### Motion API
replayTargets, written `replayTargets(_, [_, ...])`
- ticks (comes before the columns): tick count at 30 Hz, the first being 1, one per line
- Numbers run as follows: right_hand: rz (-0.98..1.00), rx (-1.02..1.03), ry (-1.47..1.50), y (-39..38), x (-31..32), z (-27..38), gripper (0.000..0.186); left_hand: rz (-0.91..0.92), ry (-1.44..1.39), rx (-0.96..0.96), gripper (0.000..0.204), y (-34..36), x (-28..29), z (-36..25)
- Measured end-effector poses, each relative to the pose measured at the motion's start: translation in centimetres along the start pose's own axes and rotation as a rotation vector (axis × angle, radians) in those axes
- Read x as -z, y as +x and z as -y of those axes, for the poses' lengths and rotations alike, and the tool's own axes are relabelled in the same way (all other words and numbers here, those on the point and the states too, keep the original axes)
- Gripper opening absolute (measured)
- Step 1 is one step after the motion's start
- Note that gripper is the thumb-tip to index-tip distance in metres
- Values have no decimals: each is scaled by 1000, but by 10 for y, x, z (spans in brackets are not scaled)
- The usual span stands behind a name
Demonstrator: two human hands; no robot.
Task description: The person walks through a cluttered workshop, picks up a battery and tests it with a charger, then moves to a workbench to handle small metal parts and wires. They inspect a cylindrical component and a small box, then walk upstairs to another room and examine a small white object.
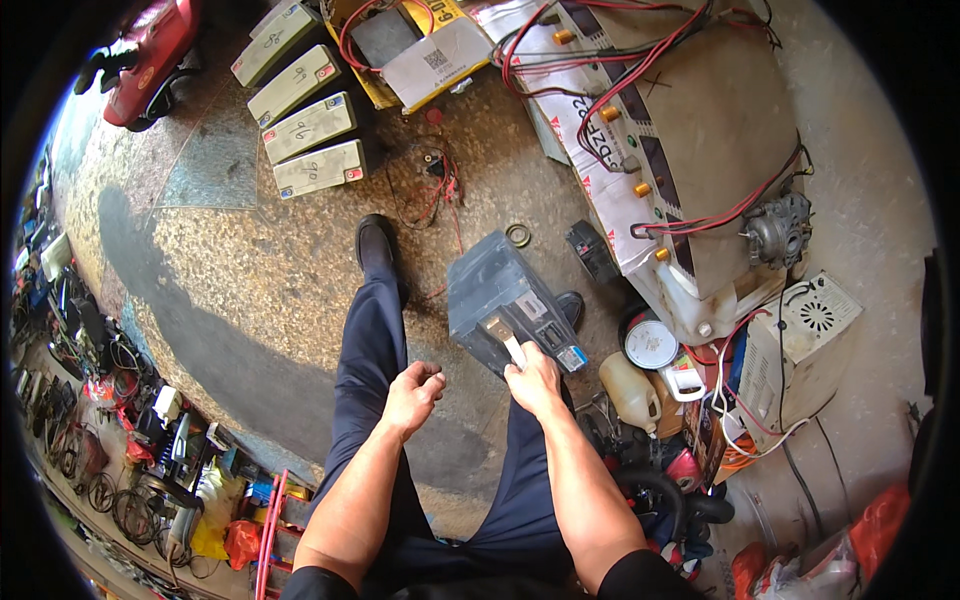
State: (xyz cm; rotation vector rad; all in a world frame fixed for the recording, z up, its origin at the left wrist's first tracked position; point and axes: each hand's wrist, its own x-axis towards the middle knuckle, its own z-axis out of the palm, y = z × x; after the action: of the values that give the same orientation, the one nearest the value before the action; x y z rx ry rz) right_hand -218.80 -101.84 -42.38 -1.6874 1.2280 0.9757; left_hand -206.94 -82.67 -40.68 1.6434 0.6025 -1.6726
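Observation:
Between my legs a dark grey battery case (495,290) stands tilted on the floor, with pale labels and a blue sticker on its side. My right hand (535,382) is closed round a pale-handled brush (512,345), whose flat tan head touches or nearly touches the case. To the left, in front of my thigh, my left hand (412,398) is raised with curled fingers, the thumb against the forefinger. Whether anything small is pinched there is hidden. Beyond the case lies a metal ring (518,235), and a small black box (593,250) sits to its right.
Several grey-green batteries (318,170) stand in a row at far left. Red and black wires (455,200) trail over the floor. A large cardboard-faced unit (640,160) fills the far right, with a beige jug (630,392) and a vented metal charger (800,330) nearer. Clutter (130,450) lines the left.

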Motion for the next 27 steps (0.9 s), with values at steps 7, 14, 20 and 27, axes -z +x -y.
replayTargets(7, [27,3,-43,18,-25,-17,27,-28,-17,49,28,-1,-3,-3])
replayTargets(14, [114,-54,-1,18,-42,-33,27,-13,97,59,29,-1,-8,-5])
replayTargets(20, [120,2,33,17,-43,-38,27,-32,145,78,30,-1,-19,-5])
replayTargets(27, [59,53,111,15,-46,-45,24,-28,167,56,30,-1,-31,0])
